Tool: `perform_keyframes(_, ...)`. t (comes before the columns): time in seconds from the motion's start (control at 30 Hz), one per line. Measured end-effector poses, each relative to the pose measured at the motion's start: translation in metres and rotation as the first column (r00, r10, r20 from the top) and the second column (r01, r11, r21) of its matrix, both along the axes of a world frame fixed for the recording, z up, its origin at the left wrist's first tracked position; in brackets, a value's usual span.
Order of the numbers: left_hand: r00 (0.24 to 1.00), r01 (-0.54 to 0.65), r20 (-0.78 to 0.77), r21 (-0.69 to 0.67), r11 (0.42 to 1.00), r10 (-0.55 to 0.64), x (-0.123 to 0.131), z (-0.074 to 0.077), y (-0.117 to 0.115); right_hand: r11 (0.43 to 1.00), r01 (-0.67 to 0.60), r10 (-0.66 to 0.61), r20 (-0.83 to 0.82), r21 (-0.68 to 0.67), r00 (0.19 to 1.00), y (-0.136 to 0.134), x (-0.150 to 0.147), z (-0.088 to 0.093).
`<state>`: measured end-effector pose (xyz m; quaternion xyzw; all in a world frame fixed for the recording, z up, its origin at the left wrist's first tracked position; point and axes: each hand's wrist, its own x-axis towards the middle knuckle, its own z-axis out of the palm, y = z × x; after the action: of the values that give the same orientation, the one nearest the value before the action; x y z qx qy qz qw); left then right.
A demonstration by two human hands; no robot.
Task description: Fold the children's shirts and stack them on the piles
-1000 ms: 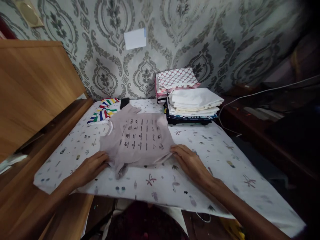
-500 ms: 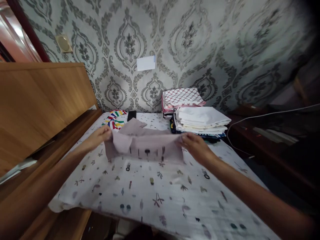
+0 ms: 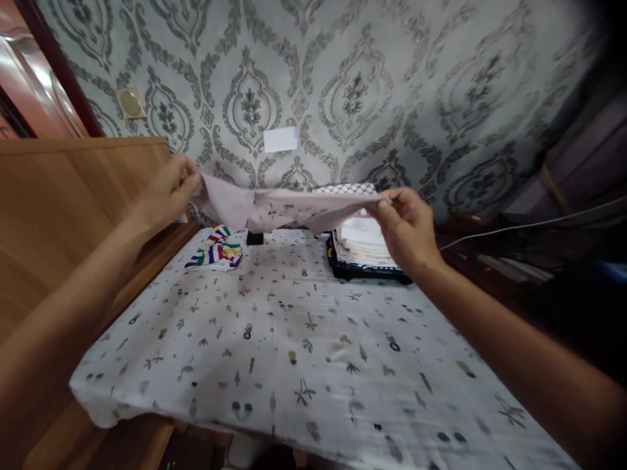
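Observation:
A pale mauve garment [image 3: 289, 210] with a small dark print is stretched in the air between my two hands, its lower edge above the table. My left hand [image 3: 174, 189] pinches its left end, fingers closed, in front of the wooden panel. At the other end my right hand [image 3: 409, 225] grips the cloth between thumb and fingers. Behind the garment, partly hidden by it and by my right hand, stands a pile of folded white cloths [image 3: 365, 243]. A striped multicoloured cloth [image 3: 215, 251] lies at the table's far left.
The table is covered by a white printed sheet [image 3: 294, 365]. A small black object [image 3: 255, 238] lies near the wall. Folded red-and-white patterned cloth [image 3: 347, 188] shows behind the garment. A wooden panel [image 3: 83, 215] borders the left side, and a white cable [image 3: 514, 227] runs at the right.
Both hands have raised the mauve garment from close over the table up in front of the wall. It now hangs spread between them, clear of the sheet.

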<state>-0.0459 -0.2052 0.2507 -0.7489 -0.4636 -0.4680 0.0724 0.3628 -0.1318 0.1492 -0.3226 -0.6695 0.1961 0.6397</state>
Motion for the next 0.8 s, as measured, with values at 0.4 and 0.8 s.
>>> perform_keyframes(0.4, 0.993, 0.03, -0.055, -0.73, 0.682, -0.103, 0.007, -0.208, -0.118, 0.794, -0.08, 0.172, 0.097, -0.603, 0.98, -0.11, 0.026, -0.172)
perform_keyframes(0.8, 0.868, 0.31, 0.492, -0.646, 0.698, 0.07, 0.022, -0.24, -0.143, 0.338, -0.32, 0.022, -0.333, -0.885, 0.943, -0.122, 0.005, -0.154)
